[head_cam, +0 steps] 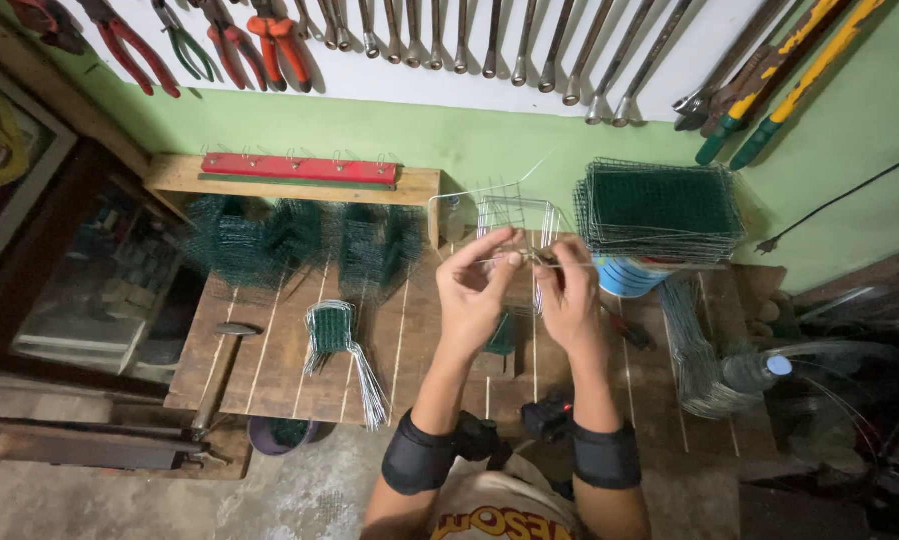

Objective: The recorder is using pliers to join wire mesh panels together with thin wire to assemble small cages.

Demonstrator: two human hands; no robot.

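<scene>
While both hands work at the middle of the frame, the survey runs from the left edge. A hammer lies on the wooden counter near its left end, head away from the person. Behind it stand folded green mesh pieces, under a red hook rail. Further right, a bundle of cut wires with a green mesh scrap lies fanned on the slats.

At centre, the left hand is raised above the counter, thumb and forefinger pinched together on a wire of the wire-mesh cage. The right hand sits just beside it, fingers closed on the same wire run; whether a small tool is in that grip cannot be told. The cage is held off the counter, its open grid reaching away from the fingertips toward the green wall.

Judgement on handling: the cage looks light and springy, stiff along each wire but easily bent out of square, with cut ends likely to prick. Hold is best taken at wire crossings, close to the working point, as both hands do.

To the right, a stack of flat green mesh panels rests on a blue container. Loose wire loops lie past it, near a plastic bottle.
</scene>
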